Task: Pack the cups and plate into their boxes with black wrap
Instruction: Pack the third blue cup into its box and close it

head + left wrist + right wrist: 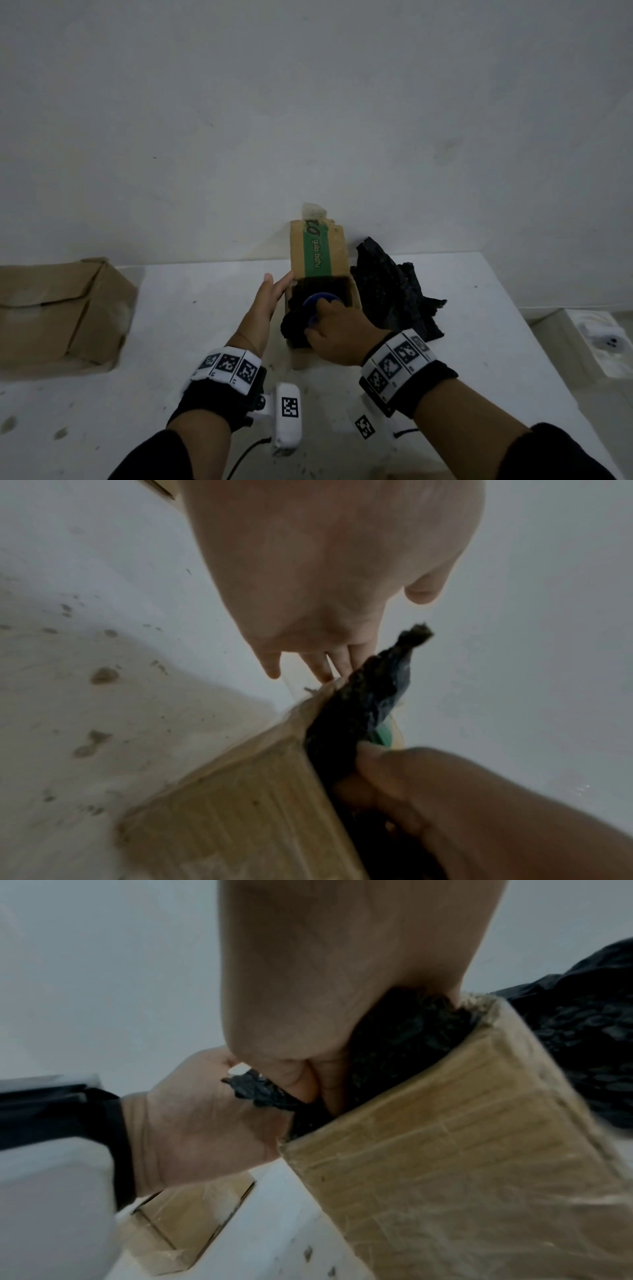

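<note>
A small cardboard box (354, 294) with a green-striped flap stands upright at the back of the white table (479, 342). A blue cup (323, 298) sits in its opening, partly covered by black wrap (294, 325). My right hand (317, 318) grips the cup's rim together with the wrap; in the right wrist view its fingers (304, 1085) curl into the black wrap (404, 1039) at the box (462, 1150) mouth. My left hand (274, 287) lies flat against the box's left side with straight fingers (322, 666) touching the box (240, 804).
A loose heap of black wrap (390, 294) lies right of the box against the wall. A larger shut cardboard box (61, 315) sits at the table's left edge. A white object (603, 342) rests on a ledge beyond the table's right side.
</note>
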Demonstrator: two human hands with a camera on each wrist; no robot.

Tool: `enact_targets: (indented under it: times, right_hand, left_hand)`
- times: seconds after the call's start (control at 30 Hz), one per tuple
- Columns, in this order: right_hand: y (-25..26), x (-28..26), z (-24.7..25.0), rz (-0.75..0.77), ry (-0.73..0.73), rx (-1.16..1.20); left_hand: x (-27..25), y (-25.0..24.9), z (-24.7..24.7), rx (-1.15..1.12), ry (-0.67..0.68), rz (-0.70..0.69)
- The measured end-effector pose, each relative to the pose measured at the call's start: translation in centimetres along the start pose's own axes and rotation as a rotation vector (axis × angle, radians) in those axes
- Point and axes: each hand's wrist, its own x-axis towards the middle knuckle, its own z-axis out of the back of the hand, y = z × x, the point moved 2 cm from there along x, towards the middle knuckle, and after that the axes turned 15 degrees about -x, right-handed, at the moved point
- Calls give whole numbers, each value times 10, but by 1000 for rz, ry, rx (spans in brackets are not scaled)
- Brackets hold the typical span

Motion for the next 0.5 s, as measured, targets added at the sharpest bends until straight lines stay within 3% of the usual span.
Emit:
enact_targets:
  times: [0.2, 0.27, 0.37, 0.5]
  right_hand:
    - [5, 18, 3, -7, 143, -147]
    - [4, 18, 8, -17, 12, -49]
    - [-3, 9, 7, 42, -317, 57]
    - [-3, 4, -7, 308, -432, 38]
  left_hand:
    - [-11, 2, -17, 72, -35, -51]
    - [-16, 0, -24, 106, -75, -81]
    - [-14, 1, -31, 49, -48, -98]
    - [-15, 2, -32, -52, -58, -79]
